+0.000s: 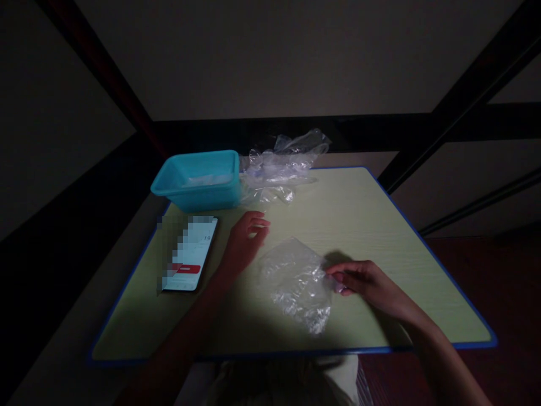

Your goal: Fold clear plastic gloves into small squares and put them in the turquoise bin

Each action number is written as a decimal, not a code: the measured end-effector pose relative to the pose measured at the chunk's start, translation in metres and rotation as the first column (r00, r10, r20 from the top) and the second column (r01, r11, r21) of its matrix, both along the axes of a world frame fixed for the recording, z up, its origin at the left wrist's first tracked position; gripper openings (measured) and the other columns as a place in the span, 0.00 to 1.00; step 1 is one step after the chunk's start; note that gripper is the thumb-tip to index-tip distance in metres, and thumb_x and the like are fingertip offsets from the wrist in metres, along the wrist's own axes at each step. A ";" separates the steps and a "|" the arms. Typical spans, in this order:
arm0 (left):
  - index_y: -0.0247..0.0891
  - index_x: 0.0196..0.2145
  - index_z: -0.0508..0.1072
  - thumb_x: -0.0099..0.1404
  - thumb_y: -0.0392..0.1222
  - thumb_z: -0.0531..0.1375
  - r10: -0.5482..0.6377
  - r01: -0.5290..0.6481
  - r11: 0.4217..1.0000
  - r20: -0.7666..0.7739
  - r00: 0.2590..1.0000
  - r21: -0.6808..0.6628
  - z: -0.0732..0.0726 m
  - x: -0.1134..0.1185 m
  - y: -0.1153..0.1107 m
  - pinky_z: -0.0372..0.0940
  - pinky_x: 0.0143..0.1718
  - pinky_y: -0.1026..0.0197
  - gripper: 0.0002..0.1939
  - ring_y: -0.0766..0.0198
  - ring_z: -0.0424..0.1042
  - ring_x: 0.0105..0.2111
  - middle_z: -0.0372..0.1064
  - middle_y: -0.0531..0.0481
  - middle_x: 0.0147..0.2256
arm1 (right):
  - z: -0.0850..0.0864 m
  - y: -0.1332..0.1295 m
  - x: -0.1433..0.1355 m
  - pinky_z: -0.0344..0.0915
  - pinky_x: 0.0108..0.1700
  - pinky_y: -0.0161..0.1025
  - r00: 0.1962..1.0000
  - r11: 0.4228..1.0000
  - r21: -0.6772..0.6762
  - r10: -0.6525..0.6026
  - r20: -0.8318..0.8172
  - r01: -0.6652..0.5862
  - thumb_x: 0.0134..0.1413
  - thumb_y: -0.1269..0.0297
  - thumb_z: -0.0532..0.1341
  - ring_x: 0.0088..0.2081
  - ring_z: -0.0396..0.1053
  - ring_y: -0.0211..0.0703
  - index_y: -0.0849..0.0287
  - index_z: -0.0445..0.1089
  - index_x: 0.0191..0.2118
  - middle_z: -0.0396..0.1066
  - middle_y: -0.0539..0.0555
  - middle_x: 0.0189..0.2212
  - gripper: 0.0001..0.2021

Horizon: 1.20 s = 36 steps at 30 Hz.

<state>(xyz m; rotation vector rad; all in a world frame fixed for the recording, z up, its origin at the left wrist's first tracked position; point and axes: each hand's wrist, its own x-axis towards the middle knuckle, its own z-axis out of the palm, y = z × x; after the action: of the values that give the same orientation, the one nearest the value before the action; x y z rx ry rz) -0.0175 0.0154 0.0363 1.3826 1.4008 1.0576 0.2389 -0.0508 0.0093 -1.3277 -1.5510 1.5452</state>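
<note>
A clear, crinkled plastic bag (298, 276) lies partly spread near the middle of the table. My right hand (359, 280) pinches its right edge between thumb and fingers, with a small bunched bit of plastic showing at the fingertips. Just up and left of the bag, my left hand (249, 237) hovers over the table with its fingers slightly apart and nothing between them. More crumpled clear bags (281, 166) are heaped at the back edge, beyond my left hand.
The pale table (422, 304) has a blue rim. A turquoise basket (207, 194) with pale plastic inside stands at the back left. In front of it lies a phone (192, 254) with a lit screen, left of my left hand.
</note>
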 end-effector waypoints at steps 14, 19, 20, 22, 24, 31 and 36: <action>0.36 0.35 0.70 0.58 0.31 0.53 -0.120 0.290 0.875 -0.407 0.905 0.386 -0.024 0.004 -0.058 0.65 0.46 0.56 0.09 0.60 0.69 0.42 0.70 0.45 0.39 | 0.000 -0.056 -0.008 0.72 0.37 0.41 0.962 0.964 0.266 -0.100 0.254 0.030 0.52 0.68 0.56 0.36 0.72 0.42 0.55 0.67 0.51 0.73 0.54 0.35 0.19; 0.36 0.38 0.69 0.60 0.29 0.53 -0.195 0.444 0.795 -0.518 0.833 0.414 -0.028 0.017 -0.078 0.66 0.46 0.55 0.10 0.58 0.68 0.44 0.70 0.44 0.41 | 0.004 -0.052 -0.005 0.71 0.35 0.41 0.802 0.746 0.631 -0.233 0.550 -0.216 0.55 0.72 0.51 0.37 0.70 0.45 0.57 0.70 0.48 0.69 0.59 0.35 0.17; 0.36 0.38 0.69 0.61 0.29 0.53 -0.191 0.446 0.793 -0.527 0.828 0.414 -0.029 0.017 -0.080 0.66 0.46 0.54 0.10 0.58 0.68 0.44 0.70 0.44 0.41 | 0.004 -0.050 -0.004 0.71 0.34 0.41 0.765 0.695 0.666 -0.264 0.588 -0.272 0.55 0.73 0.52 0.36 0.70 0.46 0.57 0.70 0.48 0.68 0.59 0.35 0.17; 0.36 0.38 0.69 0.61 0.29 0.52 -0.180 0.443 0.797 -0.540 0.822 0.410 -0.030 0.017 -0.080 0.66 0.46 0.54 0.10 0.58 0.68 0.44 0.70 0.44 0.41 | 0.002 -0.044 -0.002 0.71 0.35 0.44 0.698 0.598 0.706 -0.315 0.643 -0.380 0.55 0.74 0.52 0.39 0.69 0.49 0.57 0.70 0.49 0.69 0.61 0.37 0.18; 0.36 0.39 0.69 0.61 0.29 0.52 -0.165 0.440 0.801 -0.556 0.814 0.407 -0.031 0.014 -0.081 0.66 0.46 0.54 0.11 0.58 0.68 0.44 0.70 0.44 0.41 | 0.000 -0.039 0.000 0.70 0.40 0.47 0.663 0.512 0.712 -0.319 0.677 -0.481 0.55 0.74 0.52 0.45 0.68 0.51 0.56 0.68 0.51 0.70 0.62 0.44 0.19; 0.35 0.43 0.69 0.61 0.32 0.51 -0.141 0.467 0.791 -0.625 0.768 0.395 -0.034 -0.002 -0.084 0.67 0.46 0.56 0.13 0.59 0.70 0.44 0.71 0.43 0.43 | -0.007 -0.032 -0.006 0.67 0.52 0.45 0.707 0.379 0.715 -0.191 0.681 -0.587 0.60 0.75 0.48 0.53 0.65 0.44 0.63 0.65 0.53 0.69 0.57 0.50 0.18; 0.29 0.51 0.65 0.58 0.45 0.56 -0.172 0.615 0.694 -0.742 0.648 0.376 -0.031 -0.006 -0.093 0.65 0.49 0.53 0.25 0.53 0.67 0.49 0.68 0.37 0.50 | -0.003 -0.034 -0.010 0.68 0.50 0.43 0.736 0.407 0.730 -0.179 0.653 -0.549 0.59 0.75 0.48 0.49 0.69 0.43 0.63 0.66 0.52 0.71 0.58 0.47 0.18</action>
<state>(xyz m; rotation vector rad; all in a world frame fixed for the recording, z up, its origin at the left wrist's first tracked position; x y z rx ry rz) -0.0234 -0.0774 0.0050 2.6365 1.0950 0.7220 0.2286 -0.0845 0.0062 -0.9881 -2.5233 -0.0029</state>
